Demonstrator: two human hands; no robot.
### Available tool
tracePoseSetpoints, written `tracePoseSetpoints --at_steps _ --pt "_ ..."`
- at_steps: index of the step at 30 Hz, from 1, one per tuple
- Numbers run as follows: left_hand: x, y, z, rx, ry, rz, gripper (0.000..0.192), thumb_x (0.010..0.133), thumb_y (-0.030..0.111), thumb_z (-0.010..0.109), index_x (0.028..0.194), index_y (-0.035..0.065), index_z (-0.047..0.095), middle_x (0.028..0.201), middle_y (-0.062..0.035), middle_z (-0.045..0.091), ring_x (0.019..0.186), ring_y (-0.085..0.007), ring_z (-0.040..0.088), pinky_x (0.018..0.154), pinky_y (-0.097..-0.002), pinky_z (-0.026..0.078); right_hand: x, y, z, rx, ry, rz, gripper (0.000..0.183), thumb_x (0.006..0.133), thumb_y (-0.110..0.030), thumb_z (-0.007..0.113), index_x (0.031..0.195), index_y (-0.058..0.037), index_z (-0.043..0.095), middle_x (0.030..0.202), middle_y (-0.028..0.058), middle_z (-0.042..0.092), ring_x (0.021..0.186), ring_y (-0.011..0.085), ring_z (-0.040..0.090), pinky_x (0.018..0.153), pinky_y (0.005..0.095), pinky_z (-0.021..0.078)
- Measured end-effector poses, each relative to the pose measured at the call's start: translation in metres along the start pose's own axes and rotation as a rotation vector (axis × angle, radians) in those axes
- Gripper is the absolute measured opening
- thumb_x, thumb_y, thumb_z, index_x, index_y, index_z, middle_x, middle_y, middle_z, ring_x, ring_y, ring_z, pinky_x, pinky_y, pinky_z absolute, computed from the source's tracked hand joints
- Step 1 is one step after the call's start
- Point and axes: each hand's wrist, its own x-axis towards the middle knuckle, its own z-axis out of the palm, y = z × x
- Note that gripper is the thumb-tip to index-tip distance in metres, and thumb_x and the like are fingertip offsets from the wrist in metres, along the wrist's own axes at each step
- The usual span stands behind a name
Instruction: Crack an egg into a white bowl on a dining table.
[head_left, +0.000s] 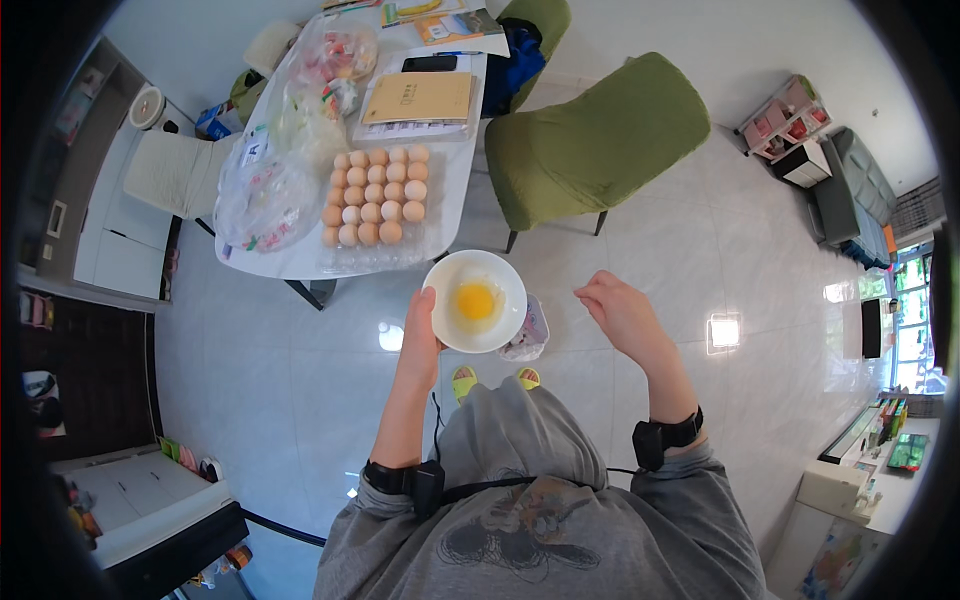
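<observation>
My left hand (422, 322) grips the left side of a white bowl (513, 319), thumb on its rim. A cracked egg with a yellow yolk (475, 301) lies in the bowl. Out to the right, over the floor, my right hand (616, 311) is raised with its fingers bent and the fingertips close together; nothing can be made out between them. Beyond the bowl, a clear plastic tray (337, 259) of brown eggs (373, 193) rests on the near end of the white table (262, 264).
Plastic bags (266, 199) lie left of the eggs; a brown folder (420, 97) and a black phone (429, 64) are farther back. A green-covered chair (592, 142) stands right of the table. On the floor, partly behind the bowl, is a lined waste bin (534, 330).
</observation>
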Motion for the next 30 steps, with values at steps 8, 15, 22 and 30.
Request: tracePoseSetpoints --at_steps 8,15,22,30 --pt "-0.001 -0.005 0.002 -0.008 -0.005 0.002 0.055 0.091 0.045 0.038 0.129 0.0059 0.039 0.122 -0.0055 0.05 0.11 -0.0143 0.052 0.088 -0.0278 0.044 0.001 -0.002 -0.002 0.027 -0.035 0.077 0.004 0.078 -0.009 0.058 0.082 -0.0064 0.058 0.084 0.0066 0.055 0.074 0.027 0.057 0.065 0.036 0.0464" --pt "0.0 -0.008 0.004 -0.002 -0.011 0.036 0.046 0.092 0.045 0.038 0.118 0.0076 0.044 0.104 -0.0045 0.054 0.091 -0.0102 0.055 0.073 -0.0261 0.045 0.002 -0.003 -0.004 0.049 -0.079 0.057 0.013 0.081 -0.01 0.058 0.092 -0.0075 0.063 0.09 0.0078 0.063 0.082 0.0268 0.06 0.071 0.0348 0.0474" --pt "0.0 -0.01 0.007 -0.004 -0.021 0.026 0.047 0.092 0.046 0.038 0.118 0.0073 0.044 0.104 -0.0049 0.053 0.091 -0.0109 0.055 0.073 -0.0257 0.045 0.003 -0.004 -0.002 0.081 -0.126 0.093 0.015 0.082 -0.011 0.057 0.094 -0.0075 0.063 0.094 0.0091 0.065 0.086 0.0283 0.06 0.075 0.0353 0.0472" --pt "-0.002 -0.009 0.008 0.031 -0.024 0.044 0.05 0.091 0.047 0.038 0.118 0.0047 0.043 0.102 -0.0054 0.054 0.088 -0.0112 0.057 0.069 -0.0241 0.046 0.003 -0.01 -0.004 0.148 -0.096 0.035 0.018 0.08 -0.014 0.057 0.095 -0.0073 0.063 0.088 0.0072 0.063 0.078 0.0279 0.059 0.067 0.0358 0.047"
